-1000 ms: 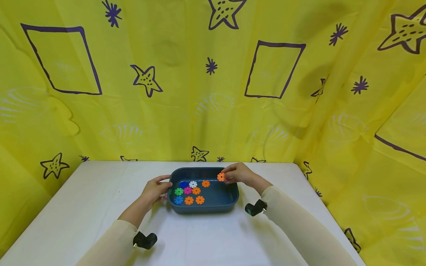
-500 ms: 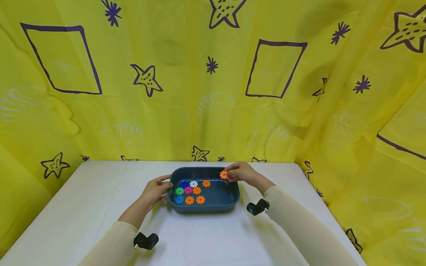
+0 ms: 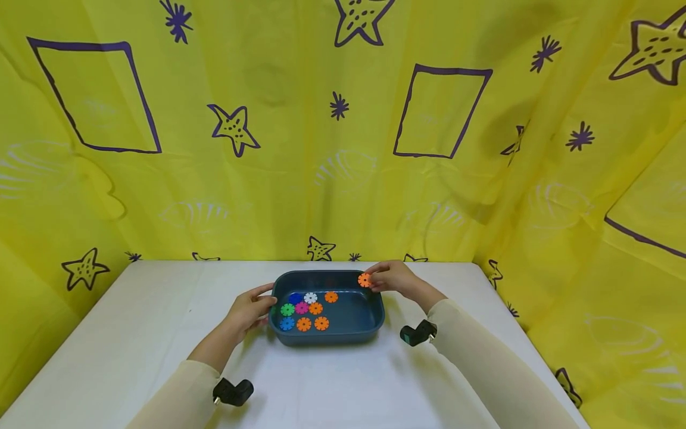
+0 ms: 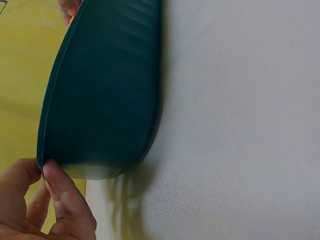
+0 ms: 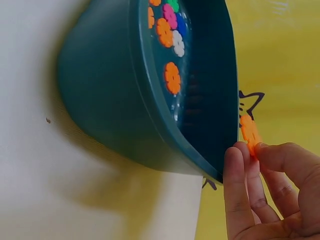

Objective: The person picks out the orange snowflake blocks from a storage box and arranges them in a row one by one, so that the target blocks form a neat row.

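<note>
A dark teal rectangular basin (image 3: 334,339) stands on the white table. My left hand (image 3: 250,308) pinches its left rim, thumb on one side and fingers on the other, as the left wrist view shows up close. In my right hand (image 3: 395,279) an orange notched plastic disc (image 3: 364,280) is held between the fingers at the basin's far right corner. Seen from the right wrist, that orange disc (image 5: 248,134) sticks up beside the rim, and the thumb overlaps the rim. Inside the basin, mostly to the left, lie several similar discs: orange, a white disc (image 3: 310,298), a green disc (image 3: 287,309), pink and blue.
The white table (image 3: 343,387) spreads around the basin on all sides. Behind it and at both sides hangs a yellow curtain (image 3: 289,179) with purple stars and frames. Both forearms wear long cream sleeves with a small black camera mount.
My right hand has shifted slightly right and away from me, carrying the orange disc to the far right corner of the basin. The left hand keeps its grip on the rim.
</note>
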Motion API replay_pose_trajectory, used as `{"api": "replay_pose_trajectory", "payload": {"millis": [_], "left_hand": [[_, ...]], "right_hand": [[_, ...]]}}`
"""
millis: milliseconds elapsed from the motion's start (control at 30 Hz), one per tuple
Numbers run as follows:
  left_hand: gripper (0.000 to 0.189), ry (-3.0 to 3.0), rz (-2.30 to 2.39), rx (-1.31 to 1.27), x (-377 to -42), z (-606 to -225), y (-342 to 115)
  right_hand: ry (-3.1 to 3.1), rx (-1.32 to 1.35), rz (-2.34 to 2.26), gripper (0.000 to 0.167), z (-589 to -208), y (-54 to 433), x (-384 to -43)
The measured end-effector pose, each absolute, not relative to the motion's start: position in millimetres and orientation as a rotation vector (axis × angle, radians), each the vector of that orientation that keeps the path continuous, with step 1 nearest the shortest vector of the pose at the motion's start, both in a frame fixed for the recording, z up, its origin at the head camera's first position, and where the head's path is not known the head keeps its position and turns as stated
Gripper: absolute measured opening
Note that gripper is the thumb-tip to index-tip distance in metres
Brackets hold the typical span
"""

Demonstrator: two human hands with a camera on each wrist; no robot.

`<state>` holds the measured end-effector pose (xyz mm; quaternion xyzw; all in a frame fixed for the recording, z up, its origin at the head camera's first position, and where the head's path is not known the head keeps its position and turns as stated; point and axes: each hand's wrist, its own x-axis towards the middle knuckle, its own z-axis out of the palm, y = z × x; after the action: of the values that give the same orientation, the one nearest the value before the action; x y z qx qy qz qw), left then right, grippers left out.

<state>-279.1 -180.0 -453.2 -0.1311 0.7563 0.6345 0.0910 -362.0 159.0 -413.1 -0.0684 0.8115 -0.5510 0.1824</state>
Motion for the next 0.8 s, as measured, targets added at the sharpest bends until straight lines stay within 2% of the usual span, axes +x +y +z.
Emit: {"api": "replay_pose_trajectory", "payload": {"millis": [800], "left_hand": [[0.051, 2.214, 1.926, -0.363, -278.2, -453.3, -180.3]], "right_hand": [[2.275, -0.095, -1.617, 0.035, -414.6, 179.7, -370.6]]}}
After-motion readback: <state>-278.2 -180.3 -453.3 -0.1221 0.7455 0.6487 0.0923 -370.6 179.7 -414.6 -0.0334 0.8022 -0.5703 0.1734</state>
